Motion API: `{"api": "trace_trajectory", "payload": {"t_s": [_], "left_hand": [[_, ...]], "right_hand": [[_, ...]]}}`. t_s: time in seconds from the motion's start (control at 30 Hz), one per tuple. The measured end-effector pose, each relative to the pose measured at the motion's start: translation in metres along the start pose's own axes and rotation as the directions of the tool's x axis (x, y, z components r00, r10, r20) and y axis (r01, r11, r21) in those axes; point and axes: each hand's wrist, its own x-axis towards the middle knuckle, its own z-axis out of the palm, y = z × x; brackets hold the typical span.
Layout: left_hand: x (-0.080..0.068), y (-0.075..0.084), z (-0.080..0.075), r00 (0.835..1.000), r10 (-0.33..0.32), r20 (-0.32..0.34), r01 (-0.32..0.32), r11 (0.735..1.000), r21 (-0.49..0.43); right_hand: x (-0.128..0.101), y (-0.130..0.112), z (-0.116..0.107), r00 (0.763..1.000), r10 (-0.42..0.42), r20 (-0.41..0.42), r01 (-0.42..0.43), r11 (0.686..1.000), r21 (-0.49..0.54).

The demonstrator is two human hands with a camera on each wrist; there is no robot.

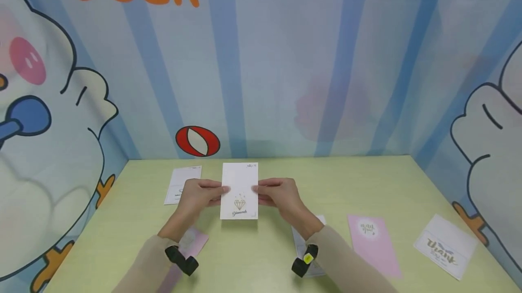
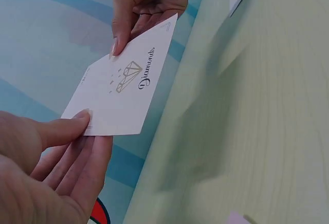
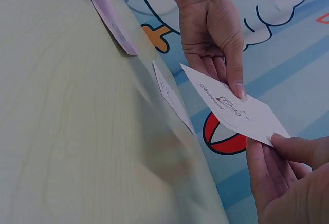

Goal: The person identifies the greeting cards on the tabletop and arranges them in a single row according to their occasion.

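A white card (image 1: 239,189) with a gold diamond and the word "Diamonds" is held above the green table (image 1: 326,180), upright toward the head view. My left hand (image 1: 220,193) pinches its left edge and my right hand (image 1: 258,192) pinches its right edge. In the left wrist view the left thumb lies on the near corner of the card (image 2: 123,88), fingers beneath, and the right hand (image 2: 146,8) grips the far corner. The right wrist view shows the same card (image 3: 236,113) between my right hand (image 3: 282,157) and left hand (image 3: 213,34).
More cards lie on the table: a white one (image 1: 182,184) at the back left, a pink one (image 1: 373,243), a white "thank you" card (image 1: 446,245) at the right, a pink one (image 1: 191,241) by my left forearm, and a white one (image 1: 299,243) under my right wrist. Cartoon backdrop walls enclose three sides.
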Motion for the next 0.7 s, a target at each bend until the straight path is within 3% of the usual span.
{"api": "trace_trajectory", "payload": {"t_s": [0.37, 0.7], "left_hand": [[0.040, 0.003, -0.021, 0.996, -0.094, -0.004, 0.093, 0.995, -0.027], [0.067, -0.004, -0.027, 0.987, -0.141, -0.076, 0.147, 0.987, 0.072]], "right_hand": [[0.044, -0.004, 0.021, 0.994, 0.110, -0.020, -0.109, 0.992, 0.071], [0.080, 0.005, 0.037, 0.990, 0.134, -0.036, -0.131, 0.988, 0.081]]}}
